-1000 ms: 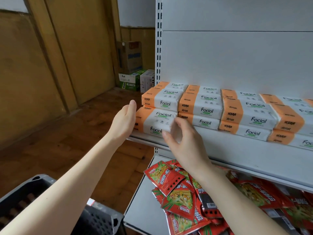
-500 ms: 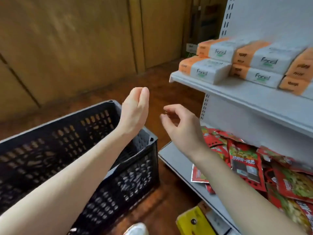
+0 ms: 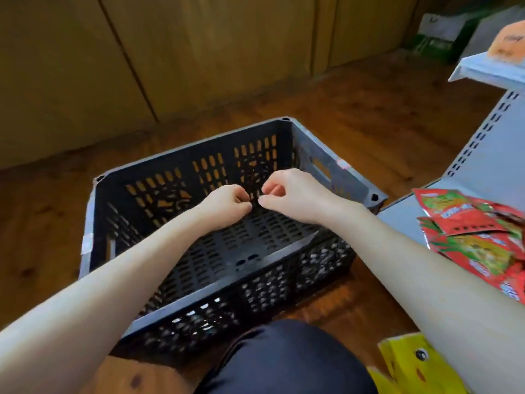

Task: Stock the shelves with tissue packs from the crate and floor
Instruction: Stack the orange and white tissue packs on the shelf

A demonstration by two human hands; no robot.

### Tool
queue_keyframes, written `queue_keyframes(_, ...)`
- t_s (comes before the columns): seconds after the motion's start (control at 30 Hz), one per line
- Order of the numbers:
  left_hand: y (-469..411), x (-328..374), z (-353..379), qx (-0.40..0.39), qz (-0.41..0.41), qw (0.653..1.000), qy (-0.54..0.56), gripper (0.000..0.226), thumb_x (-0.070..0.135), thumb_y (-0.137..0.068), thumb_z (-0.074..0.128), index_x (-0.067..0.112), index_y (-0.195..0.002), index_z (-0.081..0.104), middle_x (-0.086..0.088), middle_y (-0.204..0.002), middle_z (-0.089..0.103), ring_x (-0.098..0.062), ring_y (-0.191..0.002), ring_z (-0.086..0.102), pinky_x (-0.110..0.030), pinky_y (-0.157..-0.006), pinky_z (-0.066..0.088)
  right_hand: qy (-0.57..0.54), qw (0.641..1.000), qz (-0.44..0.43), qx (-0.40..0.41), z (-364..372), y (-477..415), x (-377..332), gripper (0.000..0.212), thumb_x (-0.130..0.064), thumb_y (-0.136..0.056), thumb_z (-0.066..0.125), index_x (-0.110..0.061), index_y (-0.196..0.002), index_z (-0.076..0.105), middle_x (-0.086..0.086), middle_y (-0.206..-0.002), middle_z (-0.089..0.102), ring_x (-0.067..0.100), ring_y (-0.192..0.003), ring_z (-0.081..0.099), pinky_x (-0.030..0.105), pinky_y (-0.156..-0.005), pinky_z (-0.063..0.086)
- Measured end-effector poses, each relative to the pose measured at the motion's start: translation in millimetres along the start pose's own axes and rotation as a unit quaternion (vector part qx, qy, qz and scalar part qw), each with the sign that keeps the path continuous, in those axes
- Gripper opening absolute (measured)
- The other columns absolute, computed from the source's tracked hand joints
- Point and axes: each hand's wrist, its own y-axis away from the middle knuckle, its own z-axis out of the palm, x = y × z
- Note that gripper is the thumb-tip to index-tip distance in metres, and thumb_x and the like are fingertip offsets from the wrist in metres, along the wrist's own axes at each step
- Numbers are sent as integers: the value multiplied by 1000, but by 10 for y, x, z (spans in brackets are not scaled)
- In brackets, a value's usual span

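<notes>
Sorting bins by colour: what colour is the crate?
The crate is black with slotted walls, clearest in the head view.

Both bare forearms [image 3: 119, 277] stretch forward and angle inward, bringing the left hand [image 3: 224, 201] and right hand [image 3: 292, 194] side by side, fingers curled in, holding nothing, fingertips nearly meeting.

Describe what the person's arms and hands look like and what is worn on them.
The left hand and right hand wear no gloves, rings or watch; both arms are bare to the frame's edge, no sleeves in view. Dark cloth covers the knee below.
</notes>
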Motion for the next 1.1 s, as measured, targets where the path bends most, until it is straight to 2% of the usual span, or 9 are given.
queue_keyframes(0.13, -347, -600, 245, -190, 36, 968, -163, 20, 24, -88, 56, 8, -98, 63, -9, -107, 65, -24, -96, 59, -27, -76, 43, 44, 987, 74, -136, 245, -483, -28, 30, -29, -89, 58, -7, -107, 64, 7, -104, 67, 18, -89, 64, 30, -75, 51)
queue_keyframes(0.23, -488, -1117, 446, -282, 8, 930, -235, 14, 22, -83, 59, 8, -81, 61, -13, -94, 65, -24, -80, 58, -27, -63, 42, 80, 952, 131, -266, 588, -950, -38, 30, -29, -87, 60, -8, -108, 63, 5, -102, 67, 17, -87, 68, 33, -80, 57)
queue_keyframes(0.33, -603, -1594, 597, -356, -51, 899, -248, 21, 24, -75, 69, 12, -91, 64, -6, -90, 62, -21, -80, 58, -31, -72, 50, 126, 913, 152, -355, 949, -1319, -32, 36, -30, -86, 63, -8, -115, 61, 4, -107, 67, 22, -96, 68, 39, -84, 56)
queue_keyframes(0.47, -700, -1926, 830, -402, -100, 884, -214, 52, 31, -71, 77, 6, -113, 59, -6, -113, 63, -24, -105, 60, -32, -88, 50, 142, 878, 163, -428, 1303, -1547, -3, 40, -27, -88, 62, -6, -122, 56, 6, -111, 64, 20, -102, 65, 34, -83, 55)
queue_keyframes(0.6, -689, -2050, 1125, -468, -119, 859, -171, 63, 30, -67, 80, 9, -121, 56, -4, -122, 61, -23, -110, 59, -38, -96, 48, 156, 859, 166, -459, 1438, -1603, 97, 44, -28, -88, 61, -7, -126, 52, 7, -121, 61, 20, -107, 63, 30, -81, 53)
queue_keyframes(0.77, -696, -2094, 1211, -497, -130, 843, -159, 73, 33, -65, 81, 13, -128, 51, -2, -128, 56, -23, -114, 56, -40, -98, 47, 150, 849, 180, -474, 1459, -1606, 223, 44, -27, -88, 61, -8, -127, 52, 8, -123, 59, 20, -109, 61, 33, -87, 52)
queue_keyframes(0.9, -809, -2017, 1088, -502, -114, 838, -183, 60, 34, -68, 78, 12, -120, 57, -2, -119, 59, -23, -108, 58, -39, -94, 50, 143, 851, 182, -471, 1438, -1597, 234, 46, -28, -88, 61, -9, -129, 51, 5, -125, 58, 19, -109, 61, 35, -90, 52)
queue_keyframes(1.0, -901, -1874, 883, -474, -82, 858, -179, 58, 31, -69, 75, 17, -121, 54, 1, -110, 55, -22, -105, 56, -34, -87, 50, 146, 857, 186, -458, 1376, -1570, 242, 46, -29, -88, 61, -9, -128, 51, 5, -124, 58, 20, -107, 63, 37, -89, 53)
queue_keyframes(1.1, -983, -1648, 602, -399, -51, 907, -126, 50, 24, -72, 68, 20, -118, 48, 4, -104, 51, -19, -99, 53, -33, -83, 48, 121, 876, 225, -409, 1319, -1526, 303, 37, -24, -91, 55, -4, -122, 52, 11, -116, 62, 25, -99, 66, 43, -85, 55)
